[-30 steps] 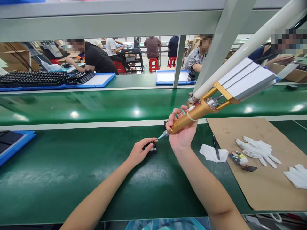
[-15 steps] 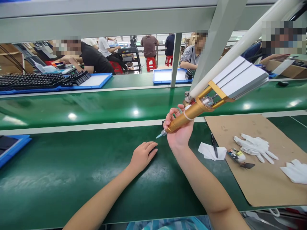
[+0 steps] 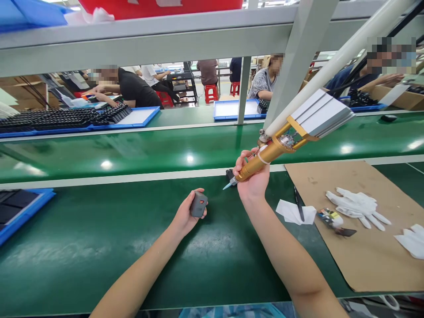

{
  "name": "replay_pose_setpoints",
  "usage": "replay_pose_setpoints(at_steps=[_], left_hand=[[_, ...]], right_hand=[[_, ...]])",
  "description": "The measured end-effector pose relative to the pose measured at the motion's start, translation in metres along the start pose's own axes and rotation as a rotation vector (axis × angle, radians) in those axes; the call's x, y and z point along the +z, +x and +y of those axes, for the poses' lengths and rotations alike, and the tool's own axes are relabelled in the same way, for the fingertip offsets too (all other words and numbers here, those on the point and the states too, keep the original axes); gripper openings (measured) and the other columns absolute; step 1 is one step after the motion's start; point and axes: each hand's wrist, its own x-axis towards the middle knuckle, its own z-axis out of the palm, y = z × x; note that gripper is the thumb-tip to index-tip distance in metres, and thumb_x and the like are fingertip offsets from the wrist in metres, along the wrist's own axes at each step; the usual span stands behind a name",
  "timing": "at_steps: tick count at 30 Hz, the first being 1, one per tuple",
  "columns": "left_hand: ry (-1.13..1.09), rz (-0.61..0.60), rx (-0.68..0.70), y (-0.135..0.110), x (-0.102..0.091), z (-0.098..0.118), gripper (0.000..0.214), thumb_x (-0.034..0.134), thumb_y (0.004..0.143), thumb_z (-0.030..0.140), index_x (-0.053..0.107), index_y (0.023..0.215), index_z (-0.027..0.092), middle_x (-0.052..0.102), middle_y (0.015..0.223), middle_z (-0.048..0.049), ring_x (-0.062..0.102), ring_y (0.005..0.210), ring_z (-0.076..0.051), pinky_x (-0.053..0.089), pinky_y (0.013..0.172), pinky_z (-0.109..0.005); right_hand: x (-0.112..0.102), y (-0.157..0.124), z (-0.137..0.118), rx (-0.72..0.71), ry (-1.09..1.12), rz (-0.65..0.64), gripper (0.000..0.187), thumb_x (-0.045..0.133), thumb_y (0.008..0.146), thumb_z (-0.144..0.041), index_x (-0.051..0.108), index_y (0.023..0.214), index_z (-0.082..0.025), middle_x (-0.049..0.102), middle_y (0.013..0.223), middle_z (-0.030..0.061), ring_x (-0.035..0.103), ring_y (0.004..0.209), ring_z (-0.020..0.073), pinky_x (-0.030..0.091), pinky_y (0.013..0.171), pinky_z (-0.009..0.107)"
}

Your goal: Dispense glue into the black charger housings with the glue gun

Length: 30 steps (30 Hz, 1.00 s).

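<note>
**Landmark:** cardboard [image 3: 347, 260], flat on the right end of the green bench [image 3: 99, 247].

- **Left hand** [image 3: 185, 213]: well left of the cardboard, raised a little off the bench. Fingers wrapped round a grey part [image 3: 198, 204], which shows a small orange mark on the face turned to the camera.
- **Right hand** [image 3: 254, 182]: just left of the cardboard's far left corner. Fingers closed round the barrel of a gold dispenser [image 3: 261, 160], one finger curled over the top.
- **Dispenser:** slopes up and right above the cardboard's far edge to a grey block and a white tube. Its pale nozzle [image 3: 227, 186] points down and left, away from the cardboard, with a gap between it and the grey part.
- **Black part** [image 3: 229, 174]: on the bench left of the cardboard, just behind the nozzle.
- **White cloth** [image 3: 291, 213]: on the bench at the cardboard's left edge, with a black pen [image 3: 298, 202] lying across it.
- **Small tool** [image 3: 331, 218]: on the cardboard near its left edge; kind cannot be told.
- **Glove** [image 3: 356, 206]: white, on the middle of the cardboard.
- **Second glove** [image 3: 410, 240]: at the cardboard's right edge.
- **Blue tray** [image 3: 20, 212]: far left of the cardboard, with dark contents.
- **Belt** [image 3: 132, 145]: green, running beyond the cardboard's far edge, with people seated behind it.
</note>
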Motion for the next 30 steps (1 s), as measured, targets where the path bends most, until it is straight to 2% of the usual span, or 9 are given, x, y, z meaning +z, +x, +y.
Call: replay_pose_setpoints(at_steps=[3, 6, 11, 15, 25, 30], left_hand=[[-0.191, -0.036, -0.044, -0.005, 0.001, 0.007, 0.046, 0.06, 0.082, 0.053, 0.047, 0.111, 0.019, 0.057, 0.073, -0.0002, 0.054, 0.05, -0.01, 0.042, 0.044, -0.019], [-0.214, -0.079, -0.008, -0.008, 0.0, 0.008, 0.045, 0.061, 0.082, 0.053, 0.047, 0.109, 0.02, 0.057, 0.073, 0.0001, 0.055, 0.05, -0.011, 0.043, 0.043, -0.02], [-0.134, -0.186, 0.124, -0.01, -0.006, 0.003, 0.038, 0.052, 0.088, 0.052, 0.047, 0.11, 0.022, 0.058, 0.074, -0.0004, 0.058, 0.051, -0.014, 0.045, 0.042, -0.022], [-0.062, -0.264, 0.206, -0.012, -0.009, 0.0, 0.035, 0.046, 0.092, 0.051, 0.045, 0.112, 0.023, 0.058, 0.077, -0.0012, 0.062, 0.055, -0.016, 0.049, 0.045, -0.025], [-0.006, -0.365, 0.293, -0.017, -0.008, 0.003, 0.032, 0.047, 0.092, 0.048, 0.044, 0.112, 0.024, 0.058, 0.087, -0.0025, 0.066, 0.06, -0.018, 0.052, 0.048, -0.026], [0.128, -0.354, 0.294, -0.017, -0.017, 0.004, 0.036, 0.048, 0.089, 0.054, 0.043, 0.113, 0.027, 0.056, 0.091, -0.0016, 0.066, 0.062, -0.018, 0.052, 0.049, -0.027]], right_hand=[[-0.002, 0.004, -0.001, -0.014, -0.017, 0.043, 0.017, 0.05, 0.079, -0.036, 0.048, 0.078, -0.02, 0.054, 0.072, -0.0032, 0.05, 0.047, 0.0069, 0.04, 0.039, 0.018], [-0.005, 0.008, -0.002, -0.028, -0.051, 0.081, 0.016, 0.05, 0.078, -0.033, 0.045, 0.074, -0.019, 0.053, 0.07, -0.0031, 0.049, 0.047, 0.0067, 0.039, 0.039, 0.018], [-0.009, 0.014, -0.004, -0.045, -0.095, 0.125, 0.009, 0.047, 0.076, -0.025, 0.042, 0.073, -0.018, 0.052, 0.071, -0.0036, 0.048, 0.047, 0.0062, 0.039, 0.04, 0.018], [-0.009, 0.017, -0.008, -0.052, -0.111, 0.16, 0.01, 0.046, 0.074, -0.025, 0.039, 0.072, -0.018, 0.05, 0.069, -0.0033, 0.048, 0.047, 0.0062, 0.037, 0.04, 0.017], [-0.011, 0.019, -0.008, -0.073, -0.129, 0.167, 0.009, 0.045, 0.075, -0.025, 0.04, 0.073, -0.018, 0.05, 0.068, -0.0038, 0.047, 0.046, 0.0067, 0.037, 0.04, 0.018], [-0.011, 0.021, -0.009, -0.074, -0.129, 0.174, 0.008, 0.043, 0.078, -0.023, 0.042, 0.073, -0.018, 0.051, 0.067, -0.0033, 0.048, 0.046, 0.0074, 0.036, 0.04, 0.018]])
